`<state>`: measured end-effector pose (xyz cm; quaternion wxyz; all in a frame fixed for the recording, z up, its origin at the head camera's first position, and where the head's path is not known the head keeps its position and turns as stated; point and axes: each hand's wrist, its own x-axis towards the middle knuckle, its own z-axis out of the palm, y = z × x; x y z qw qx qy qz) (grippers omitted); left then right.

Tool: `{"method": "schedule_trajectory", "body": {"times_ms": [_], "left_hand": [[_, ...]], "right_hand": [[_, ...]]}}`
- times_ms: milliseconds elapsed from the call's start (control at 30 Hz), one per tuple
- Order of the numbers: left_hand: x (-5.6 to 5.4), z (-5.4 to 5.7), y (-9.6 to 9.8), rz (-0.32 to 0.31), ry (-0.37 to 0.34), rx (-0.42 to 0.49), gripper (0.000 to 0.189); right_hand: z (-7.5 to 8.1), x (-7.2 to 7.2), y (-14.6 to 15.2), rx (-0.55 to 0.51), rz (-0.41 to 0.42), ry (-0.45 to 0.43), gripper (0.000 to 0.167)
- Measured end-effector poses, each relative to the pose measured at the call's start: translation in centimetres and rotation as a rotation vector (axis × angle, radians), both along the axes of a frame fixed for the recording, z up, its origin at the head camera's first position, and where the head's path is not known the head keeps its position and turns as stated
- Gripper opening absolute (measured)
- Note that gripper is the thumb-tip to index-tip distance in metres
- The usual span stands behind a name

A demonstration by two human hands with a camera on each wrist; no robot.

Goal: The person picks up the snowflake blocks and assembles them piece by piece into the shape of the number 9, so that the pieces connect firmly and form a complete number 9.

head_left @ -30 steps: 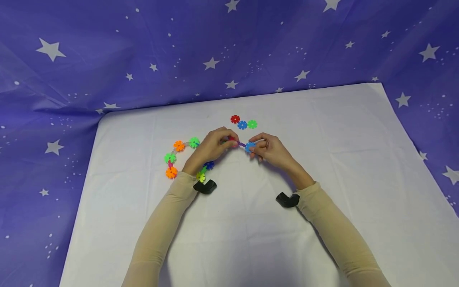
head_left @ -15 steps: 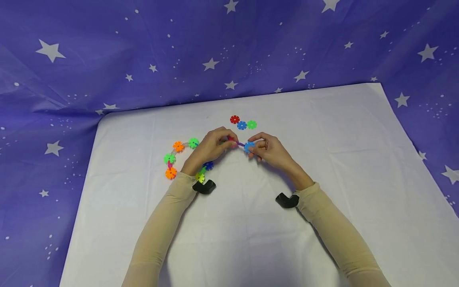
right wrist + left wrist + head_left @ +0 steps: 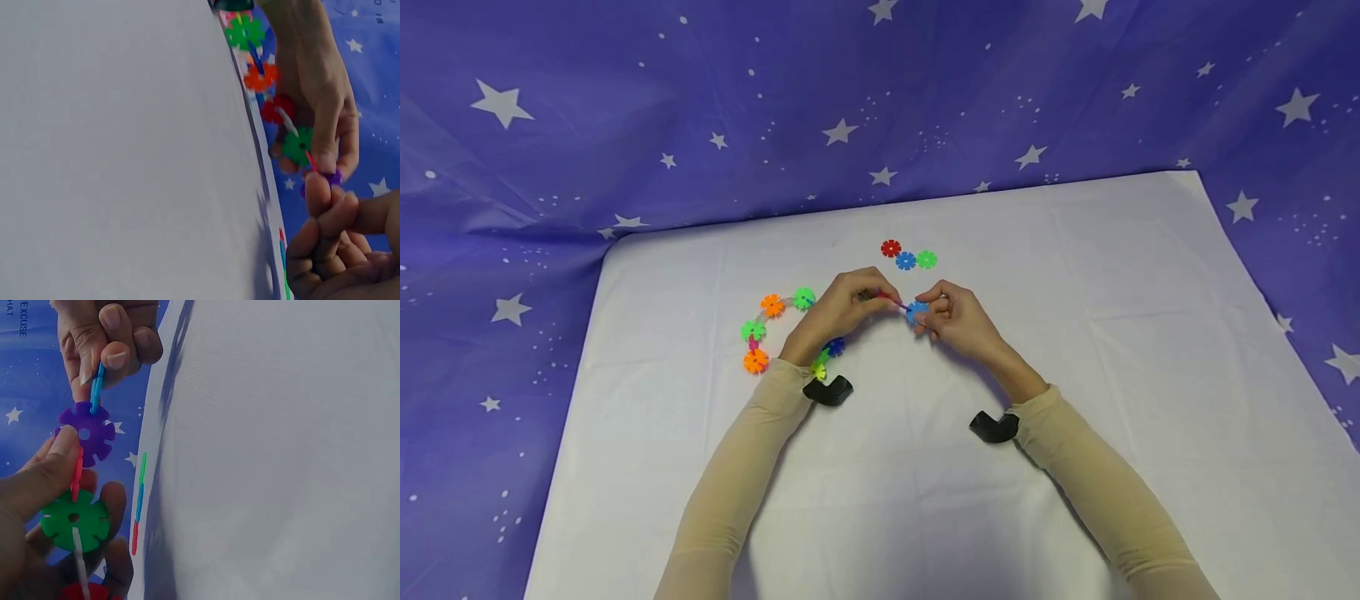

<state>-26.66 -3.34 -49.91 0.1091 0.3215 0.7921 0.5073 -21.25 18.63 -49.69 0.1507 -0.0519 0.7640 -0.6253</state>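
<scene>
A chain of slotted snowflake discs runs through my left hand (image 3: pixel 846 307). Its thumb and fingers pinch a purple disc (image 3: pixel 99 430) near the chain's end. Beside the thumb a pink disc (image 3: pixel 76 479) stands edge-on, joined to a green disc (image 3: pixel 59 515) lying against the curled fingers. My right hand (image 3: pixel 962 323) pinches a light blue disc (image 3: pixel 916 313), which meets the rim of the purple one; how deep the slots engage cannot be made out. The chain's other part curves on the table, with an orange disc (image 3: pixel 756 361) and a green disc (image 3: pixel 804 298); my left wrist hides some.
Beyond the hands lie three loose discs: red (image 3: pixel 891 248), blue (image 3: pixel 906 261) and green (image 3: pixel 927 259). A white cloth covers the table (image 3: pixel 925 500). Behind it hangs a purple starry curtain (image 3: pixel 775 100). Black wrist mounts (image 3: pixel 829 391) project near both wrists.
My right hand has shifted slightly left and toward me, bringing the light blue disc along. The purple and pink pieces by my left fingers have turned a little; the left arm stays nearly still.
</scene>
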Motion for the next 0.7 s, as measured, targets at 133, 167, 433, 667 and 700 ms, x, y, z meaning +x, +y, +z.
{"method": "schedule_trajectory", "body": {"times_ms": [133,167,433,667,700], "left_hand": [[0.0,0.0,0.0,-0.006,-0.019,0.027,0.006],[0.0,-0.1,0.1,-0.005,-0.027,0.027,0.006],[0.4,0.7,0.3,-0.017,0.04,-0.219,0.03],[0.8,1.2,0.5,-0.028,0.105,-0.406,0.044],[0.8,1.3,0.5,-0.028,0.109,-0.41,0.043]], "right_hand": [[-0.1,0.1,-0.4,-0.013,-0.019,-0.002,0.021],[-0.2,0.1,-0.4,-0.009,-0.02,-0.004,0.021],[0.1,-0.3,-0.4,0.025,-0.016,0.004,0.023],[0.7,-1.4,1.6,0.353,0.054,0.139,0.025],[0.9,-1.9,2.1,0.421,0.052,0.183,0.024]]}}
